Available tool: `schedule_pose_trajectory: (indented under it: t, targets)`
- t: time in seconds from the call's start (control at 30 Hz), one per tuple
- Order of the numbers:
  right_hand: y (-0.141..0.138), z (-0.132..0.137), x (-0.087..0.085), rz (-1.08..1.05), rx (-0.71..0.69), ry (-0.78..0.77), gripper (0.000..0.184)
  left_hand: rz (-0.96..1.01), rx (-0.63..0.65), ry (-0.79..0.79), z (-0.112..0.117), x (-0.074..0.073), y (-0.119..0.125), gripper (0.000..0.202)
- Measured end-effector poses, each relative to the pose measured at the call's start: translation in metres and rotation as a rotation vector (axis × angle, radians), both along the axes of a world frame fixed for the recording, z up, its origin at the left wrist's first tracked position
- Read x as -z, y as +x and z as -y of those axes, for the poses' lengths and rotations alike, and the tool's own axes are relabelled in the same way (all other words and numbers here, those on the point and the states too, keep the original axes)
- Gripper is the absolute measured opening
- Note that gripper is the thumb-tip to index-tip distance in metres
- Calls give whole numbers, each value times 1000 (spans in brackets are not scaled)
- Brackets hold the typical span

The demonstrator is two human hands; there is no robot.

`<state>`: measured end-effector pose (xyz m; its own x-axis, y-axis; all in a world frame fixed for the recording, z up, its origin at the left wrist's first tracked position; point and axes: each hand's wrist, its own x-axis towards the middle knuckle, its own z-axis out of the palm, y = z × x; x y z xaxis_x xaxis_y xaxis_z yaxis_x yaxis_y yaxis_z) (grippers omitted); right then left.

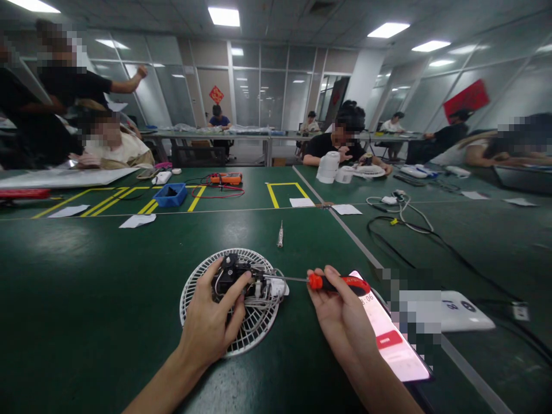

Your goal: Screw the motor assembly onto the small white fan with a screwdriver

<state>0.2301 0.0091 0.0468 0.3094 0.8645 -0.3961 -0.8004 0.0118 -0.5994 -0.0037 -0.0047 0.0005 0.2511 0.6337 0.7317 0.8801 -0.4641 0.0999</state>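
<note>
My left hand point(215, 316) grips a black fan motor point(230, 276) that sits on a round white fan grille point(187, 325). White wires point(259, 302) and a small white part point(279, 286) lie beside the motor on the grille. My right hand point(340, 310) is closed on a screwdriver point(321, 282) with a red and black handle. Its shaft points left and the tip reaches the motor's right side; whether it sits in a screw is too small to tell. A smaller screwdriver point(280, 236) with a clear handle lies on the table beyond the grille.
A lit phone point(399, 351) lies right of my right hand. Farther right are a white device point(466, 310) and black cables point(448, 247). Across the green table stand a blue bin point(170, 195), an orange multimeter point(226, 178) and white fan parts point(328, 167). Several people sit or stand around.
</note>
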Motion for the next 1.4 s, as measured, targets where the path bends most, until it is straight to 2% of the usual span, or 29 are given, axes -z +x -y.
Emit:
schedule_pose_trajectory:
  t: [0.23,0.5,0.7,1.0,1.2,1.4]
  targets:
    - [0,1,1,18,-20,-69,30,-4,0,13,1,-2,1,50]
    - [1,0,-1,13,27,33,43,-31,9,48,0,0,0,50]
    - [1,1,2,27,9,-19,32,-55,12,46,0,4,-3,53]
    - [3,-2,-1,43,36,14,45,-24,26,53,1,4,-2,44]
    - [0,-1,1,41,9,-34,34,-6,25,57,1,3,0,43]
    - [1,-1,-3,42,22,-32,33,-1,24,55,1,3,1,42]
